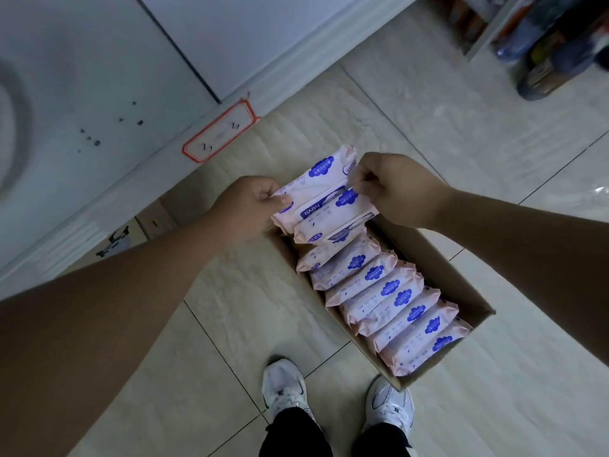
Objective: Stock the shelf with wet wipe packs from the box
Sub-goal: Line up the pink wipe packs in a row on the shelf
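Note:
A brown cardboard box (pixel 461 282) stands open on the tiled floor, filled with a row of several pink wet wipe packs (pixel 389 298) with blue labels. Above the box's far end I hold a small bundle of pink wet wipe packs (pixel 323 199). My left hand (pixel 250 202) pinches the bundle's left end. My right hand (pixel 392 186) pinches its right end. How many packs are in the bundle is hard to tell.
A white shelf board (pixel 108 103) with a red-bordered price label (pixel 220 133) on its front edge runs across the upper left. Another shelf with dark products (pixel 543 44) is at the top right. My two white shoes (pixel 286 387) stand just before the box.

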Demonstrator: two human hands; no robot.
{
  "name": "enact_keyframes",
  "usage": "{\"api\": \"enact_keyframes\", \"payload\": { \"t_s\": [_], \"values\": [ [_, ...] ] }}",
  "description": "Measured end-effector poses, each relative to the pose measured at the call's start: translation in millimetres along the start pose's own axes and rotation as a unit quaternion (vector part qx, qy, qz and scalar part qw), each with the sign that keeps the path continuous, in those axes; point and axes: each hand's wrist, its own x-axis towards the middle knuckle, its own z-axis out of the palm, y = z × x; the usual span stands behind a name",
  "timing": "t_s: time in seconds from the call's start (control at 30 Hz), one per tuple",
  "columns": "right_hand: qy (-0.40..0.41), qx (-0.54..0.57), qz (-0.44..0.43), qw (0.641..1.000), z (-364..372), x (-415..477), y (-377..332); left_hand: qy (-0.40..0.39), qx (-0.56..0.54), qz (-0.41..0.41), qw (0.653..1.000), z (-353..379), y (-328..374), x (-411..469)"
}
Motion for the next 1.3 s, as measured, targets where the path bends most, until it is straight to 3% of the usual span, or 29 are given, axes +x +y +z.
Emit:
{"api": "enact_keyframes", "payload": {
  "t_s": [0.4,0.9,1.1,1.3],
  "values": [
    [0.050,0.082,0.075,0.993,-188.5,-135.1,-111.9,0.009,-0.028,0.064,0.998,-71.8,197.4,-118.7],
    [0.151,0.077,-0.076,0.983,-440.8,-257.9,-354.5,0.041,-0.017,0.124,0.991,-279.3,457.9,-350.7],
    [0.131,0.138,-0.163,0.968,-479.7,-275.2,-453.2,0.097,0.005,0.113,0.989,-367.5,496.4,-457.5],
    [0.108,0.156,-0.218,0.957,-472.5,-267.7,-540.9,0.189,0.006,0.083,0.978,-441.6,471.7,-548.4]
  ]
}}
